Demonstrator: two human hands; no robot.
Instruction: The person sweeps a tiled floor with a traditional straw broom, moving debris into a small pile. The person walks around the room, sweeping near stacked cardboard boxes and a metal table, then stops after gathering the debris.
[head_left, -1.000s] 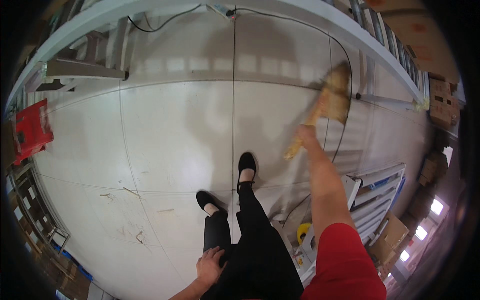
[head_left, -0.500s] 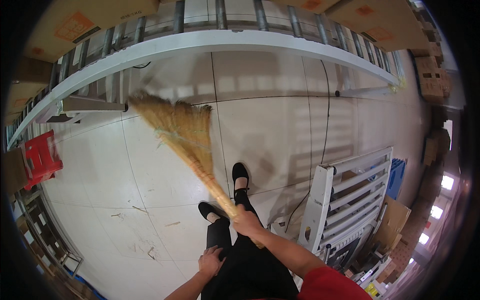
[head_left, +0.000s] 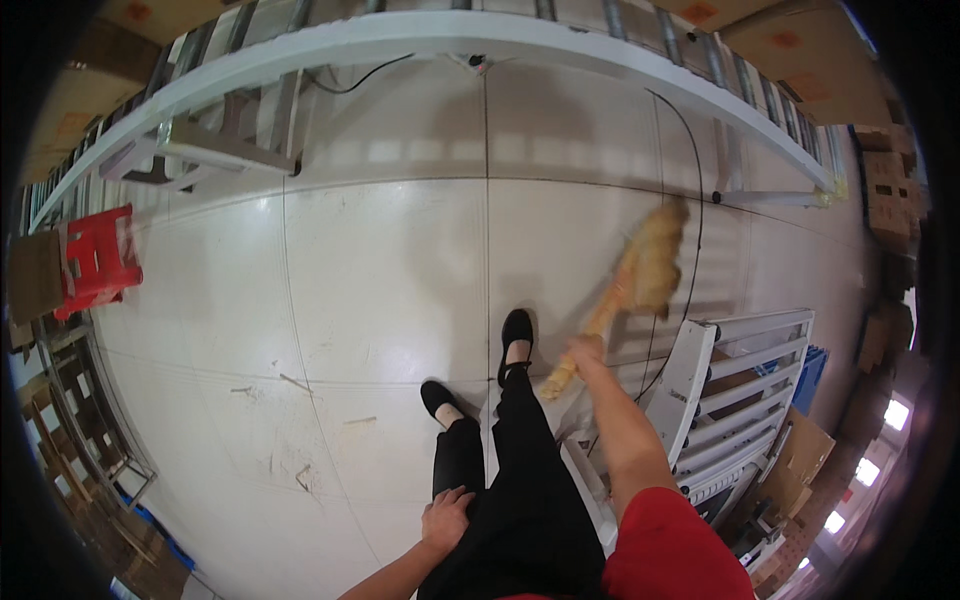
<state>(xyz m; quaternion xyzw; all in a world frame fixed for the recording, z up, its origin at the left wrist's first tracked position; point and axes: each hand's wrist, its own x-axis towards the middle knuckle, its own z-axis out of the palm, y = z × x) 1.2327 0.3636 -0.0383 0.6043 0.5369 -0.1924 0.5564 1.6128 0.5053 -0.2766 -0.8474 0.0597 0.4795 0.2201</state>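
My right hand [head_left: 585, 352] is closed round the handle of a straw broom [head_left: 655, 262], out ahead and to the right of my feet. The broom is smeared by motion, its bristles pointing away from me beside a black cable [head_left: 697, 225]; whether they touch the floor I cannot tell. On my left thigh rests my left hand [head_left: 447, 515], empty, its fingers lying loosely over the black trousers. Thin bits of debris [head_left: 303, 478] lie scattered on the pale tiles, left of my feet.
A white-framed roller conveyor [head_left: 420, 32] carrying cardboard boxes [head_left: 815, 50] runs across the far side. At the left stands a red plastic stool [head_left: 105, 258] near a metal rack [head_left: 110, 420]. To my right is a white slatted frame [head_left: 735, 395], with a blue crate [head_left: 812, 375] behind it.
The broom has swung from the far left over to the right, carried by my right hand. My left hand stays on my thigh, and the view has shifted slightly.
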